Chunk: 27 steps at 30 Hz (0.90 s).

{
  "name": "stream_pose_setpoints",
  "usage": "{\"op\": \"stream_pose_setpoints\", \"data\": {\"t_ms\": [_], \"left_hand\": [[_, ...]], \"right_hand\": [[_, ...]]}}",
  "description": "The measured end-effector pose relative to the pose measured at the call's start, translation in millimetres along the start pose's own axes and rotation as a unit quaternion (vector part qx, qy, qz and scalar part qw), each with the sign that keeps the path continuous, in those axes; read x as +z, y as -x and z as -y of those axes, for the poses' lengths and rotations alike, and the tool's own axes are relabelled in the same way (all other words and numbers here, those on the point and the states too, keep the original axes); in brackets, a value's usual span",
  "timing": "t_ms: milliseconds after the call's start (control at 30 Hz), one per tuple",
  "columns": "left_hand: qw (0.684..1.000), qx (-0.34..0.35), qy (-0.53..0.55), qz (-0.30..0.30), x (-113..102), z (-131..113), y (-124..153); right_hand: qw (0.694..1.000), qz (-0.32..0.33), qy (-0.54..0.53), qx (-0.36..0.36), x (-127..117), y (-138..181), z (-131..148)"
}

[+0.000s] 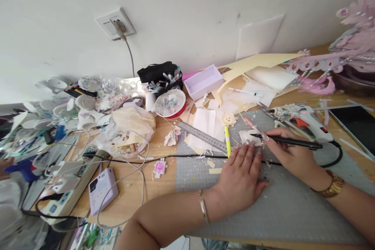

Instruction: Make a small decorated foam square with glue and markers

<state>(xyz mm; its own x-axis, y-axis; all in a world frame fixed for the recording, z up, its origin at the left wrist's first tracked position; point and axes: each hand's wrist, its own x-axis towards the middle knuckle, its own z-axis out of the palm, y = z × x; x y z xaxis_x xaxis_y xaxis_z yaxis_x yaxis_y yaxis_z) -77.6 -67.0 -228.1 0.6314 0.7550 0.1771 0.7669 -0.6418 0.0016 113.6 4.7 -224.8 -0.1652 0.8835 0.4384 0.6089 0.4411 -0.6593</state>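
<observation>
My right hand [288, 152] grips a black pen [301, 141], whose tip rests on a small white piece of paper [246, 136]. With fingers stretched out, my left hand [240, 181] lies flat, its fingertips at the paper's lower edge. Under both hands is a grey gridded cutting mat [287, 211]. A yellow highlighter-like stick [227, 140] and a steel ruler [203, 136] lie just beyond my left fingertips. Near the paper are a pink pencil-like stick [249, 123] and a round smiley-face piece [228, 119].
A white glue gun [318, 123] with a black cord [164, 158] lies beyond my right hand. A lilac box [204, 82], a bowl [170, 103] and a black pen case [159, 74] stand at the back. Cables and a power strip [76, 187] crowd the left; a phone-like device [356, 123] lies right.
</observation>
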Motion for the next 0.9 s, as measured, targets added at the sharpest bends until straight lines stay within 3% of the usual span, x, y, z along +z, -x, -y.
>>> {"op": "stream_pose_setpoints", "data": {"t_ms": [267,900], "left_hand": [[1.0,0.0,-0.012,-0.021,0.0,-0.5,0.3],[1.0,-0.003,0.005,0.017,1.2,-1.2,0.3]], "right_hand": [[1.0,-0.008,-0.005,-0.013,0.4,-2.8,3.7],[1.0,0.015,0.013,0.007,2.3,-1.6,3.4]]}}
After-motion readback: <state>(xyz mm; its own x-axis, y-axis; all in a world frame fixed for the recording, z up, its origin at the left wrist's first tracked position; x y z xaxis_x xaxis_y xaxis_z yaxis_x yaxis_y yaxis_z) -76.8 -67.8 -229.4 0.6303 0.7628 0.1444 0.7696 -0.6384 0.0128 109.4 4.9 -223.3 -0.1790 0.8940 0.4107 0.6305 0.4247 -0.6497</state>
